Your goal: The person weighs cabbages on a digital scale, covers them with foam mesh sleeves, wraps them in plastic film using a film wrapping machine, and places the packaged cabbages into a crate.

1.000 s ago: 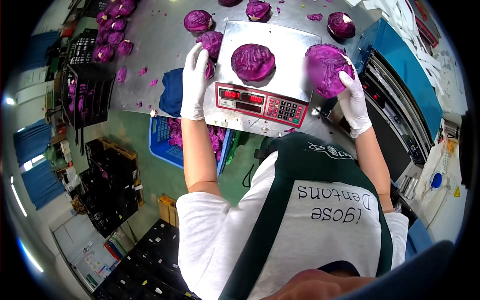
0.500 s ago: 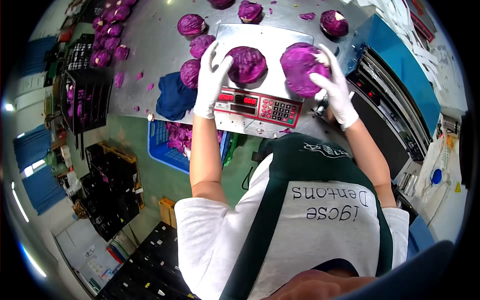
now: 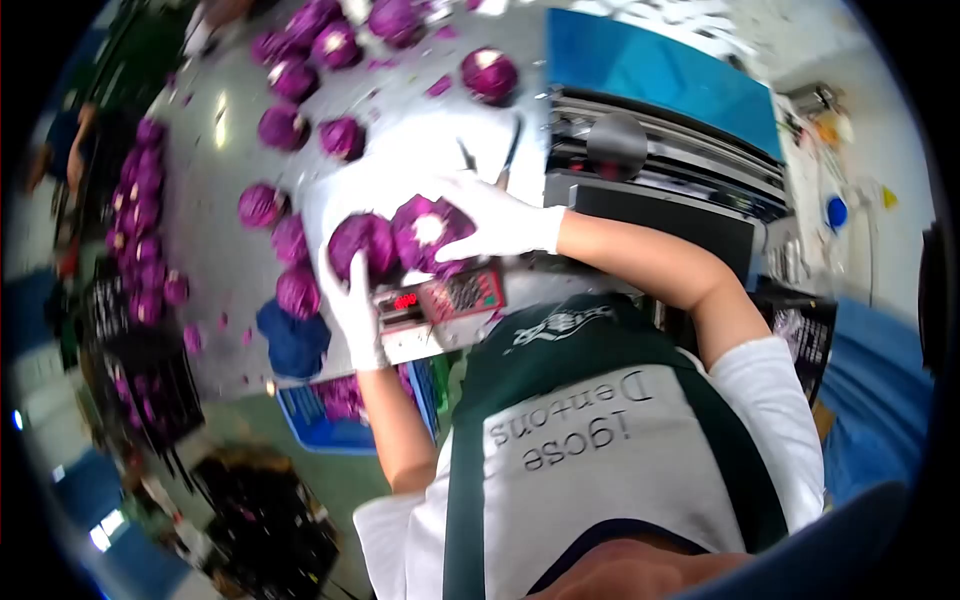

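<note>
Two red cabbages sit side by side above the scale's keypad, over its pale plate. My left hand (image 3: 350, 305), in a white glove, has its fingers and thumb around the left cabbage (image 3: 362, 245). My right hand (image 3: 490, 218), gloved too, grips the right cabbage (image 3: 428, 234) from its right side; the pale cut stem faces up. The two cabbages appear to touch. The scale (image 3: 462, 294) shows a lit red display, partly blurred. Beside my left hand, more cabbages (image 3: 298, 291) rest on the metal table.
A dark blue cloth (image 3: 292, 340) lies at the table's front edge, above a blue crate (image 3: 335, 432) of purple leaves. A knife (image 3: 513, 146) lies behind my right hand. A blue-topped machine (image 3: 660, 75) stands right. Rows of cabbages (image 3: 146, 215) line the left; another person's arm (image 3: 78, 150) shows there.
The view has turned and shifted right. My right hand has brought its cabbage leftward beside the one on the scale. My left hand has closed around the other cabbage.
</note>
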